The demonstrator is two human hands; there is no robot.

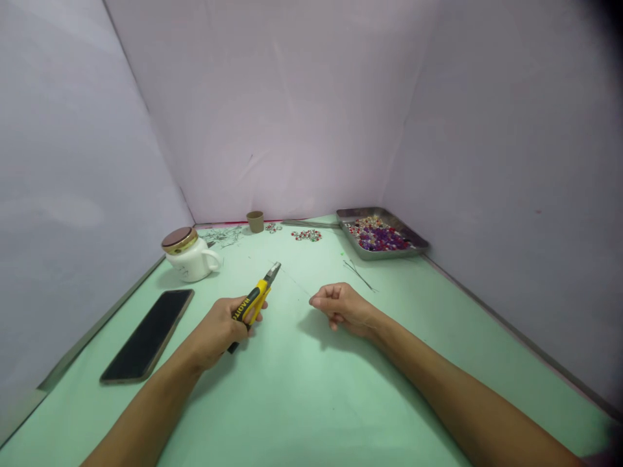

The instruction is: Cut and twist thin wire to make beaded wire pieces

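A metal tray [395,253] sits on the counter [302,402], with loose beads [382,239] inside it, mostly purple and red, and paler ones towards its far left corner. Left of the tray and nearer to the person, the left hand [221,327] is wrapped around a pair of pliers [254,300] with black and yellow handles, slanting so that the tip points away; whether the tip is parted is too small to tell. The right hand [343,308], nearer to the person than the tray and a little to its left, pinches a thin strand [298,283] between thumb and forefinger, the other fingers curled inwards. That strand, also left of the tray, runs from the pinch towards the tip of the pliers; it is too fine to tell whether they touch. A few dark wires [359,275] lie just off the tray's near left corner. To the tray's left, some long rods [311,224] reach up to its edge, followed by a bead cluster [306,235], a smaller cluster [273,227], a brown cup [256,222] and a wire tangle [224,235]. Well left of the tray stands a white mug [192,261] with a lid [179,239]; farthest left of it, nearer to the person, a phone [148,334] lies flat
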